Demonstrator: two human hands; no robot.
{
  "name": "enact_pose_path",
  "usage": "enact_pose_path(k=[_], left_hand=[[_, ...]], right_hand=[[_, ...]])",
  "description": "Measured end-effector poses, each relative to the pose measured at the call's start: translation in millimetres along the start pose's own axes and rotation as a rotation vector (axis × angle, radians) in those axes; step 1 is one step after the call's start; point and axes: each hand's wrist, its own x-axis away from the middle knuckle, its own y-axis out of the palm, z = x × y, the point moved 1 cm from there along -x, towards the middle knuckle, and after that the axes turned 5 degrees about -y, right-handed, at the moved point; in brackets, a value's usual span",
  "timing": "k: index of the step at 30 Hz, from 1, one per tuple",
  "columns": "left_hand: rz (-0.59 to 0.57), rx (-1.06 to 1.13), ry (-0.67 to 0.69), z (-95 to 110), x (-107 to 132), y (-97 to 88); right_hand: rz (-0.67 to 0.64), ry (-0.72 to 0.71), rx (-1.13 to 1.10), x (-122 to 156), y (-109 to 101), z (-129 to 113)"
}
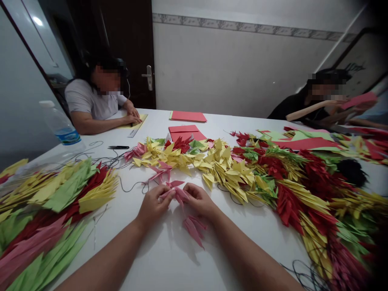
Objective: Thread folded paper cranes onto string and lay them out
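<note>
Between my hands is a pink folded paper crane [181, 195], its pointed wings spread. My left hand [157, 201] pinches it from the left with thumb and fingers, while my right hand [200, 198] grips its right side. A second pink paper crane [194, 229] is just below my right hand; whether it hangs or rests on the table I cannot tell. More pink cranes [161, 173] lie just beyond my fingers, close to a dark cord [129, 190]. A long string of yellow cranes [224, 161] curves across the table past my right hand.
Stacked folded cranes [63, 190] cover the left side, and more bundles [303, 198] fill the right. Small black thread snips [119, 147], a water bottle [65, 131] and red paper [186, 132] lie farther back. Two people sit across, handling paper.
</note>
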Motion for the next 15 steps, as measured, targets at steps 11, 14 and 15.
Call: enact_pose_path(k=[11,14,15], left_hand=[[-0.082,0.288,-0.163,-7.9,-5.7,-1.3],[-0.097,0.301,-0.177,-7.8,-6.7,-1.3],[-0.103,0.308,-0.180,-7.9,-7.0,-1.4]], right_hand=[[0.140,-0.015,-0.206,-1.8,3.7,-2.4],[0.120,0.006,-0.200,-2.3,4.0,-2.5],[0.113,0.009,-0.200,-2.5,4.1,-2.2]])
